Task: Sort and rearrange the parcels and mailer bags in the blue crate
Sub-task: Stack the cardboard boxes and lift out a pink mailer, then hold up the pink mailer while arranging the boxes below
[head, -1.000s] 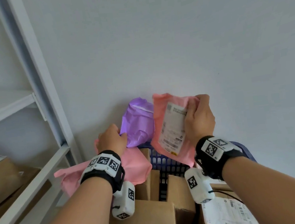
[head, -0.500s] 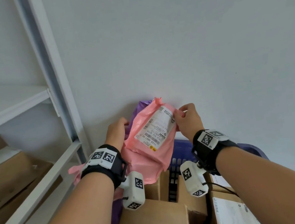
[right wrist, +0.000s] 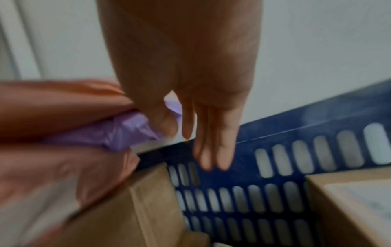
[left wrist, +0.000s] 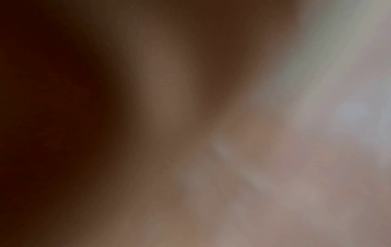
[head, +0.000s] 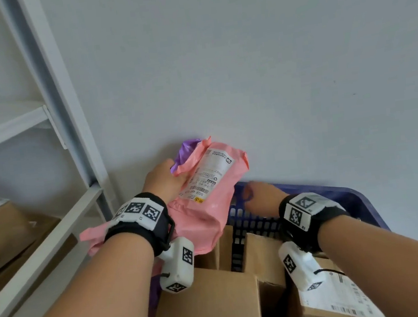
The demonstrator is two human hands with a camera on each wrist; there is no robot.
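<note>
left hand (head: 162,180) grips pink plastic mailer bag (head: 207,200) – long axis upright, label facing camera | right hand (right wrist: 190,107) pinches purple bag (right wrist: 118,132) – only right-wrist view shows it | left-wrist view blurred

The white shipping label (head: 208,175) on the pink mailer bag (head: 204,218) lies upside down to the head camera and carries a barcode with characters beside it that look like "502A" and, higher up, "0887" (both too small to be sure of), plus a small yellow round mark at its lower end. The label (head: 341,297) on the cardboard box (head: 332,313) at lower right shows barcodes and fine print that cannot be read. The wristbands (head: 141,211) bear black-and-white square marker patterns, with no words.
</note>
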